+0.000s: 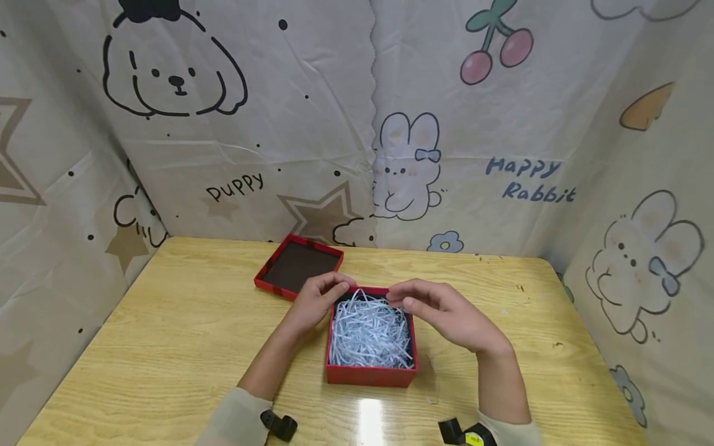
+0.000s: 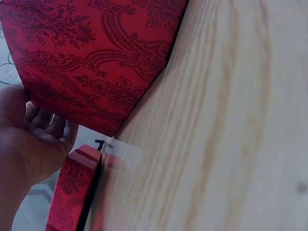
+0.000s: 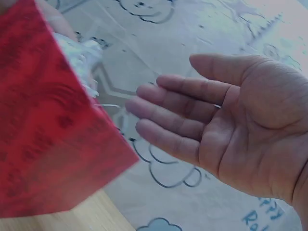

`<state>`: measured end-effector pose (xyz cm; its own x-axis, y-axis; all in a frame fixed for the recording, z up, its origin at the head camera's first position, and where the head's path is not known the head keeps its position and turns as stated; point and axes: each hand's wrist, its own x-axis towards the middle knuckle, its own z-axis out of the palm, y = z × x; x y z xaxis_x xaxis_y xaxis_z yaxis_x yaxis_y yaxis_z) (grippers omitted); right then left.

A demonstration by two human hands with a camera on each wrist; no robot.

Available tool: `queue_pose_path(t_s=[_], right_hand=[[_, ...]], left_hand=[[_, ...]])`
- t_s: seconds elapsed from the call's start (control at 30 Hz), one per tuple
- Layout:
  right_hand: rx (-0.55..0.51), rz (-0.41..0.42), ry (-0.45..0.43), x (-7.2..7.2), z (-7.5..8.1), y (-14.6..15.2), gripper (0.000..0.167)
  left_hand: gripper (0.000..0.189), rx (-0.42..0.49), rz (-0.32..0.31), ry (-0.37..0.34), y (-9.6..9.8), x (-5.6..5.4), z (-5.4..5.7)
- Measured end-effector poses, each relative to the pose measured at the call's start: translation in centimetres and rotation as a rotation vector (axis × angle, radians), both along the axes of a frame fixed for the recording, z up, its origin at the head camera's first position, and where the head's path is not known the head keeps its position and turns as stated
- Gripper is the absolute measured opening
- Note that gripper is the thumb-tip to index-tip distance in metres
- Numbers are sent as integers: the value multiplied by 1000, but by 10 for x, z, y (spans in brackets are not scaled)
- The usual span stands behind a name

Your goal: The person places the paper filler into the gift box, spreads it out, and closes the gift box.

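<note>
A red patterned gift box (image 1: pixel 370 376) stands on the table, filled with pale shredded paper (image 1: pixel 370 331). My left hand (image 1: pixel 315 303) grips its far left corner; in the left wrist view the fingers (image 2: pixel 60 130) curl behind the red wall (image 2: pixel 91 57). Over the far right corner hovers my right hand (image 1: pixel 449 313), its fingers loosely extended and holding nothing. From the right wrist view, the right palm (image 3: pixel 255 125) faces the camera, apart from the box wall (image 3: pixel 57 130). One thin paper strand sticks out toward the fingertips.
Behind and left of the box lies its red lid (image 1: pixel 301 266), dark inside facing up. Everything rests on a light wooden table (image 1: pixel 184 334). Cloth with cartoon drawings (image 1: pixel 329 80) hangs along the back and both sides.
</note>
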<state>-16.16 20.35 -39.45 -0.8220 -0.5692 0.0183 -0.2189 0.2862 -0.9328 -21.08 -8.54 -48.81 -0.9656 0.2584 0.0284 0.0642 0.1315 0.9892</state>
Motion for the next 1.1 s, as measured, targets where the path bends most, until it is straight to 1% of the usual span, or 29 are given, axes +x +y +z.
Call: queue_pose_path(t_s=[0.13, 0.23, 0.3, 0.47, 0.53, 0.6, 0.73, 0.83, 0.9, 1.0, 1.1], right_hand=[[-123, 26, -29, 0, 1, 11, 35], [-159, 77, -57, -1, 1, 8, 35], [-157, 122, -83, -1, 0, -1, 35], [-102, 285, -137, -1, -11, -34, 35], [-53, 311, -137, -2, -17, -46, 34], [8, 286, -115, -2, -23, -56, 32], [160, 118, -42, 1, -31, -67, 27], [232, 43, -27, 3, -36, -74, 25], [256, 27, -23, 5, -38, -79, 24], [293, 17, 7, 6, -40, -85, 22], [300, 2, 11, 8, -38, -87, 21]], left_hand=[[18, -6, 3, 0, -1, 0, 0], [18, -6, 5, 6, -2, 1, 1], [19, -2, 4, 16, -2, 1, 0], [19, 13, -5, 33, -2, 0, -1], [19, 18, -8, 34, -2, 0, -1], [19, 22, -9, 33, -1, 0, -1], [20, 21, -13, 33, 1, 0, -1], [21, 21, -20, 40, 1, -1, -2], [22, 29, -24, 45, 1, -1, -2], [22, 38, -26, 53, 0, -2, -3], [22, 31, -16, 51, 0, -1, -4]])
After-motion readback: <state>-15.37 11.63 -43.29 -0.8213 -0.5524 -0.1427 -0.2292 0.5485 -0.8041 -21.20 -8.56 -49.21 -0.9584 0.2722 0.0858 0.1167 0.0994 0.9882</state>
